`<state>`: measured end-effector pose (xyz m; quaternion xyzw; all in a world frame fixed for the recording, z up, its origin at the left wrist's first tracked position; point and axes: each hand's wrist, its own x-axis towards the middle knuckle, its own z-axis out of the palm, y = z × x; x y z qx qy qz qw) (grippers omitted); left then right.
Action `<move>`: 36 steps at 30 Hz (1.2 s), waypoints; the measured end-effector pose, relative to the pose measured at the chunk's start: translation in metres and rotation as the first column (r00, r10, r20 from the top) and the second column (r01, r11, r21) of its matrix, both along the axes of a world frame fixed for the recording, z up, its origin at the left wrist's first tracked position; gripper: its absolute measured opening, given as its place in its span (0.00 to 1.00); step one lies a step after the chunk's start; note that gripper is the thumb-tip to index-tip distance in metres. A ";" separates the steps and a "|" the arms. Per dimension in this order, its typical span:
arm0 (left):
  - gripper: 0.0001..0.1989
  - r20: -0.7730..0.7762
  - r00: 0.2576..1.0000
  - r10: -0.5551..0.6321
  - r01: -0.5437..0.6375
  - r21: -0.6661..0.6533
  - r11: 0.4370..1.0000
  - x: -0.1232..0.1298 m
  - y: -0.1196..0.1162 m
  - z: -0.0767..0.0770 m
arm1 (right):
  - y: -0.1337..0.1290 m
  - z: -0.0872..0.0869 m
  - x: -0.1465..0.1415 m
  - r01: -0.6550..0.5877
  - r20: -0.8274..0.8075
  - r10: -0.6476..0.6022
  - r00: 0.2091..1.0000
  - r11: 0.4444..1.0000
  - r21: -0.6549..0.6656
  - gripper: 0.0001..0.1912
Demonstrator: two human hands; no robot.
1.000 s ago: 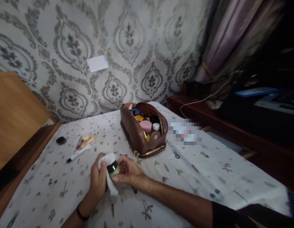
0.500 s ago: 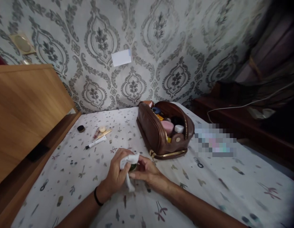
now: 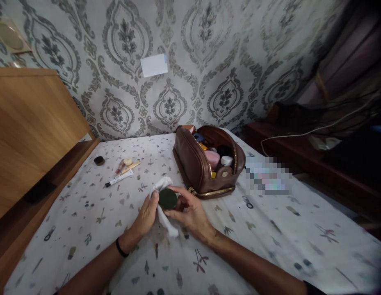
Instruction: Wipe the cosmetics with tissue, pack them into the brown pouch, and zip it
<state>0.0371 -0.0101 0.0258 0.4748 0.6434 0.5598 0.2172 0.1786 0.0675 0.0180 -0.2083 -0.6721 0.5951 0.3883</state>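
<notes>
My left hand (image 3: 148, 213), with a black band at the wrist, grips a white cloth (image 3: 168, 225) that hangs down in front. Between both hands is a dark green round object (image 3: 168, 199), its flat face turned toward me; its exact kind I cannot make out. The fingers of my right hand (image 3: 193, 211) curl around its right edge, while the cloth touches its left side. Just beyond my right hand stands a brown leather cosmetic bag (image 3: 190, 164), unzipped and filled with a pink item (image 3: 213, 159), a white-capped jar (image 3: 226, 161) and other containers.
On the patterned white sheet (image 3: 116, 262) at left lie a white tube (image 3: 121, 178), a gold stick (image 3: 128, 168) and a small dark jar (image 3: 99, 160). A wooden cabinet (image 3: 33, 135) borders the left side. A blurred-out item (image 3: 268, 176) lies right of the bag.
The round green object has turned so its flat face now shows, where before the hands and cloth mostly covered it. The cloth has opened out. The whole view has shifted slightly.
</notes>
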 end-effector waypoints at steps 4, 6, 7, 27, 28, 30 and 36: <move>0.24 0.026 1.000 -0.005 0.007 -0.065 0.998 -0.004 -0.001 -0.007 | -0.003 0.000 0.003 0.058 0.074 -0.080 0.994 0.963 0.263 0.27; 0.24 0.011 1.000 0.011 -0.011 -0.066 0.998 -0.009 -0.004 -0.011 | -0.006 0.003 0.006 0.024 0.071 -0.055 0.996 0.927 0.373 0.26; 0.23 -0.014 1.000 0.004 -0.005 -0.055 0.998 -0.013 -0.006 -0.014 | -0.008 0.005 0.007 -0.001 0.066 -0.029 0.997 0.908 0.420 0.25; 0.28 -0.080 0.990 -0.115 0.113 -0.031 0.993 0.004 -0.009 0.010 | -0.014 0.003 0.007 0.007 0.102 -0.049 0.994 0.926 0.377 0.28; 0.29 -0.085 0.986 -0.142 0.139 -0.032 0.990 0.004 -0.010 0.009 | -0.015 0.003 0.008 -0.012 0.124 -0.039 0.991 0.923 0.384 0.28; 0.29 -0.090 0.981 -0.174 0.171 -0.042 0.984 0.004 -0.011 0.005 | -0.017 0.004 0.009 -0.051 0.178 -0.022 0.984 0.916 0.399 0.28; 0.25 -0.112 0.993 0.044 -0.052 -0.070 0.996 -0.006 -0.010 -0.009 | -0.019 0.007 0.012 -0.163 0.284 0.038 0.958 0.887 0.432 0.30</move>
